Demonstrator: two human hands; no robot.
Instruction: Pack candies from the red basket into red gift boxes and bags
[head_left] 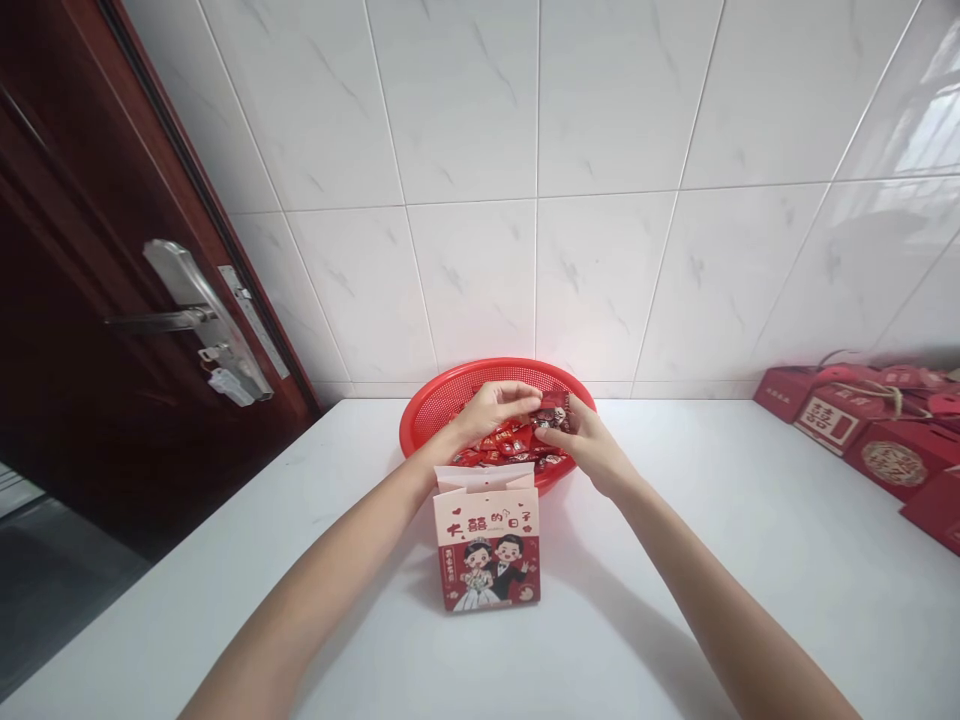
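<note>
My right hand point(596, 447) grips a dark red wrapped candy point(553, 415) between thumb and fingers, above the right part of a red plastic basket point(420, 412). At the candy's left edge, the fingers of my left hand point(495, 408) are pinched together on the wrapper. Below both hands, more red-wrapped candies point(510, 440) lie in the basket. In front of it a pink and red paper candy box point(489, 550) stands upright, printed with a cartoon bride and groom. Its top flaps are up, and its inside is hidden from me.
Several red gift boxes point(862, 420) stand at the right on the white table point(600, 620). A tiled wall point(472, 280) rises right behind the basket. To the left is a dark wooden door point(90, 250) with a metal handle point(161, 320) and hanging keys point(229, 385).
</note>
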